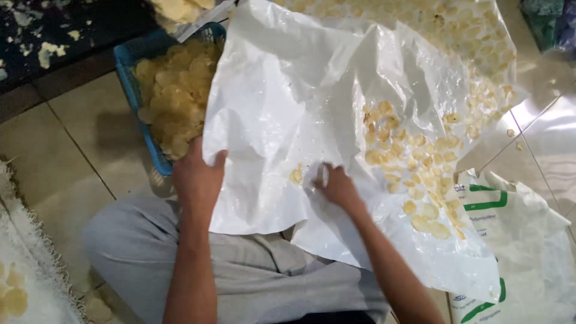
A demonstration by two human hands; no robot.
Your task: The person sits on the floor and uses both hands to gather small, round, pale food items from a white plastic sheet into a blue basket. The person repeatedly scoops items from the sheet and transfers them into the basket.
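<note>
A large crumpled white plastic sheet (300,102) lies over the floor and my lap, with many round pale yellow chips (414,162) scattered on its right half. My left hand (195,177) grips the sheet's left edge, thumb on top, right beside a blue basket (129,72). My right hand (336,186) rests on the middle of the sheet, fingers pinched near a lone chip (296,174); whether it holds a chip is unclear.
The blue basket is heaped with the same yellow chips (174,96). A white woven sack with green stripes (516,240) lies at the right. A pale fringed rug (24,270) is at the left edge. Beige floor tiles (66,156) surround my grey-trousered legs (252,276).
</note>
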